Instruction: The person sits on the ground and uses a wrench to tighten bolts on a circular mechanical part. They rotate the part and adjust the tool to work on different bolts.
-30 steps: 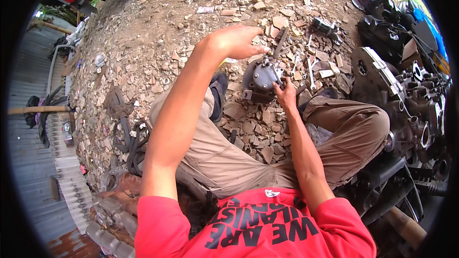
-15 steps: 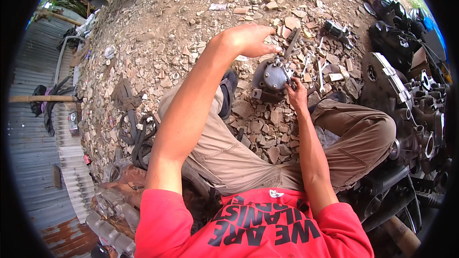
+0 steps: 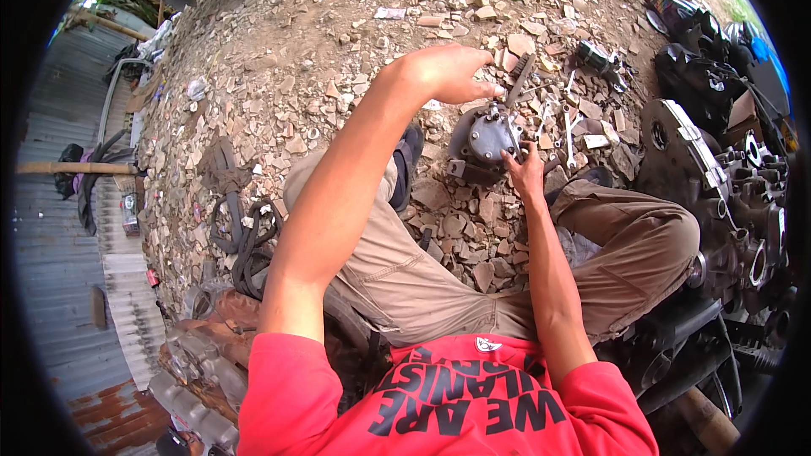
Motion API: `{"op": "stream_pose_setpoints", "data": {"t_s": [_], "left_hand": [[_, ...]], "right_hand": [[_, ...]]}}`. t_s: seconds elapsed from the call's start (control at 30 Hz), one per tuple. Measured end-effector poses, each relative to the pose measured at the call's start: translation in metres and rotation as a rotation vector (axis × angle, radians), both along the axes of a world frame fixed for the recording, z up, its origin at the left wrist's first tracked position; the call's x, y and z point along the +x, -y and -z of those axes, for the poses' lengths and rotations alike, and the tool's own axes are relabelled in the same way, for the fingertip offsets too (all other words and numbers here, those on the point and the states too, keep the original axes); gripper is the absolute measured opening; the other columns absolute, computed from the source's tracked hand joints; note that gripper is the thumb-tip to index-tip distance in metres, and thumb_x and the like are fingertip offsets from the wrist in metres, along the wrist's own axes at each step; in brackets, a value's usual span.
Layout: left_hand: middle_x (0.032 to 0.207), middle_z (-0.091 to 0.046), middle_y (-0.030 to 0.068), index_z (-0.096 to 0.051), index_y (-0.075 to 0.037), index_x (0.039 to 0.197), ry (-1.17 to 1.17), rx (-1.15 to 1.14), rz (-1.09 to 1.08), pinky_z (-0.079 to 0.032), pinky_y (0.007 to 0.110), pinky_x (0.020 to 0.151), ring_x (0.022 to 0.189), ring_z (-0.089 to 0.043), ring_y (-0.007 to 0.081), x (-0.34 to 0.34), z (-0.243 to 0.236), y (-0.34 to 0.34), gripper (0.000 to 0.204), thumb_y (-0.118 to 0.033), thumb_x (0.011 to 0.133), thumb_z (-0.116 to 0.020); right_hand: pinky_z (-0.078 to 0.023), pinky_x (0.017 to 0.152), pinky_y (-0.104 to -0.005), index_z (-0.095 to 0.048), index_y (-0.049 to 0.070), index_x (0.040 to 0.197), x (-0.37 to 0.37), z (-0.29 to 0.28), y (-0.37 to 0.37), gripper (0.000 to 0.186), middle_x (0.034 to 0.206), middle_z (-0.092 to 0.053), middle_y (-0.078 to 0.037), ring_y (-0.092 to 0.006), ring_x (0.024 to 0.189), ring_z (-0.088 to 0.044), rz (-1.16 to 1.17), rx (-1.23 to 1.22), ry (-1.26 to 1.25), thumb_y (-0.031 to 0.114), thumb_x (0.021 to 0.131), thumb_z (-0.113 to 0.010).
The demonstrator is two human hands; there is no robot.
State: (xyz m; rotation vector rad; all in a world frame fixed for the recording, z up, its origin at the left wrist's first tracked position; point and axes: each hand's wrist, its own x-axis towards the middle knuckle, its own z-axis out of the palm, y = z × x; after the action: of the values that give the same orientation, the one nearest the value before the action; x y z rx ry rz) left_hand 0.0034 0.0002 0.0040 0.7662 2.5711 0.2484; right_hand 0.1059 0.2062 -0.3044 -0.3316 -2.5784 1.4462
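A round, dull-grey metal housing (image 3: 490,142) is looking smooth-faced and bolted; the left hand (image 3: 463,74) is arching beyond, thumb parted, the right hand's (image 3: 527,171) bent fingers touching near-right, holds unclear.

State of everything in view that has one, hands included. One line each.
Left hand: thumb spread from fingers, grip unclear
Right hand: thumb on the housing's face, grip unclear
Round-faced metal housing: face plate on, bolt heads showing
Dark brush: beside left hand, unclear if held
Wrench: loose on rubble
Black tubing: slack, heaped
Corrugated sheet: rusty at its lower end
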Motion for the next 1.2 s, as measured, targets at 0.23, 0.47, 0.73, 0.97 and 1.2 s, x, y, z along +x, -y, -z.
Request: {"op": "stream_pose_setpoints", "data": {"t_s": [0.23, 0.47, 0.73, 0.97, 1.2], "left_hand": [[0.139, -0.051, 0.0163, -0.045, -0.007, 0.141, 0.004, -0.022, -0.006, -0.04, 0.04, 0.108, 0.128, -0.049, 0.0308, -0.003, 0.008, 0.006, 0.065, -0.05, 0.092, -0.055], [0.138, -0.053, 0.0155, -0.044, -0.008, 0.141, 0.013, 0.009, 0.0, -0.042, 0.041, 0.107, 0.126, -0.052, 0.0304, 0.0, 0.001, 0.001, 0.064, -0.048, 0.092, -0.056], [0.138, -0.052, 0.016, -0.044, -0.007, 0.141, 0.02, -0.003, 0.003, -0.041, 0.04, 0.107, 0.127, -0.051, 0.0299, 0.002, -0.003, 0.001, 0.064, -0.047, 0.092, -0.056], [0.138, -0.052, 0.0169, -0.045, -0.006, 0.141, 0.003, -0.011, 0.012, -0.042, 0.04, 0.106, 0.126, -0.052, 0.0305, 0.0, 0.002, 0.004, 0.064, -0.047, 0.092, -0.057], [0.139, -0.051, 0.0167, -0.044, -0.006, 0.141, 0.012, -0.005, 0.003, -0.041, 0.04, 0.107, 0.127, -0.051, 0.0305, 0.001, 0.0, 0.0, 0.066, -0.047, 0.092, -0.057]], "right_hand": [[-0.049, 0.069, -0.0334, -0.058, 0.0, 0.113, 0.0, -0.02, 0.006, 0.039, 0.085, -0.067, -0.017, -0.0209, 0.074, -0.062, -0.023, -0.039, 0.137, 0.024, 0.086, -0.072], [-0.05, 0.07, -0.0362, -0.058, 0.0, 0.114, 0.001, -0.004, 0.005, 0.038, 0.089, -0.068, -0.018, -0.0249, 0.078, -0.065, 0.017, 0.058, 0.039, 0.022, 0.086, -0.072], [-0.05, 0.067, -0.0376, -0.059, 0.002, 0.113, 0.001, -0.012, 0.003, 0.038, 0.084, -0.067, -0.019, -0.0261, 0.073, -0.065, -0.002, 0.077, 0.096, 0.025, 0.086, -0.071], [-0.05, 0.067, -0.0366, -0.057, 0.002, 0.117, 0.0, -0.023, 0.005, 0.038, 0.079, -0.066, -0.016, -0.0232, 0.07, -0.062, -0.065, 0.096, 0.191, 0.022, 0.087, -0.07], [-0.049, 0.066, -0.0354, -0.056, -0.001, 0.116, -0.001, -0.003, 0.001, 0.037, 0.081, -0.066, -0.016, -0.0218, 0.069, -0.061, -0.034, 0.02, 0.025, 0.019, 0.087, -0.069]]}}
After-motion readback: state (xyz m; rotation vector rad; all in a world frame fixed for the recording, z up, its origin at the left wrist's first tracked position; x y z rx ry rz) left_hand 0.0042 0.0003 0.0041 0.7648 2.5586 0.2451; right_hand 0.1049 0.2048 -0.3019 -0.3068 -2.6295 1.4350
